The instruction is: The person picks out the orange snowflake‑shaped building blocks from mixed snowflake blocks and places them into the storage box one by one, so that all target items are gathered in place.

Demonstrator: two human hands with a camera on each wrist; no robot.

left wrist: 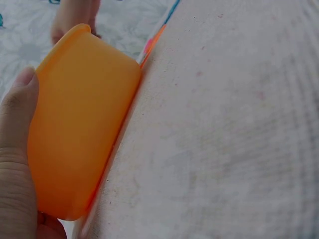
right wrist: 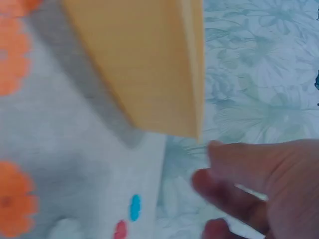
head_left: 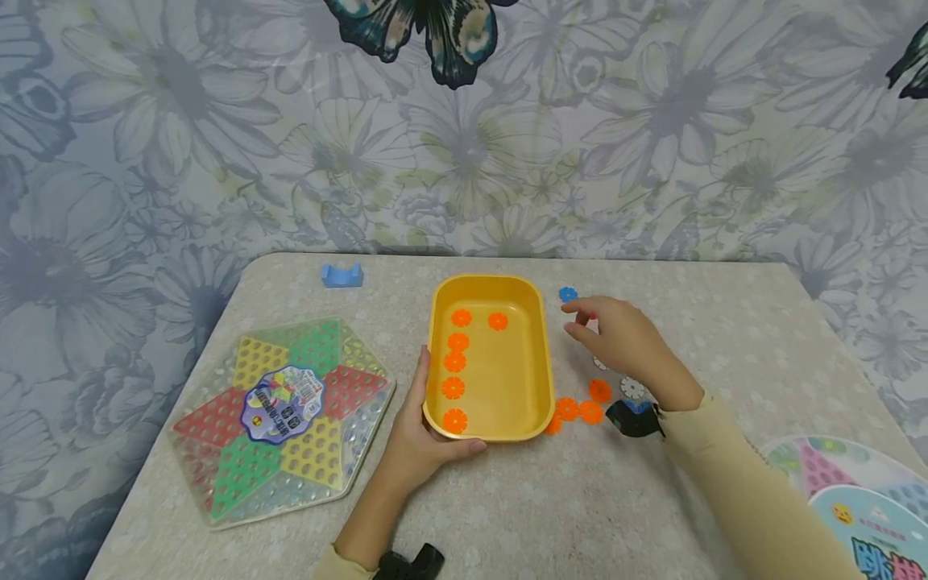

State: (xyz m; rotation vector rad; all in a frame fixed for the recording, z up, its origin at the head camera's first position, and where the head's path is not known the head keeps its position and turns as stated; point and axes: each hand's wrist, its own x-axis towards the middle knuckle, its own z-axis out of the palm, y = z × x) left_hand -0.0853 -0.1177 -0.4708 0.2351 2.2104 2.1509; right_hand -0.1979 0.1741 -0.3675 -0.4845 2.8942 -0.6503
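Observation:
My left hand (head_left: 422, 441) grips the near left corner of a yellow plastic tray (head_left: 507, 379), thumb at the near end and fingers along the left side. Several orange flower-shaped discs (head_left: 453, 388) lie inside, mostly in a column on the left. Right of the tray, my right hand (head_left: 627, 342) hovers with bent, parted fingers; nothing shows between thumb and forefinger in the right wrist view. Just beyond its fingertips is a blue disc (head_left: 569, 295). A red disc (right wrist: 120, 229) lies near the blue one, partly hidden by the hand in the head view.
More orange discs (head_left: 567, 409) and a white disc (head_left: 632, 389) lie right of the tray. A hexagonal star-patterned game board (head_left: 304, 459) lies to the left, a small blue piece (head_left: 342, 276) at the back. A round printed package (head_left: 870, 515) sits front right. Flowered wall covering rises behind.

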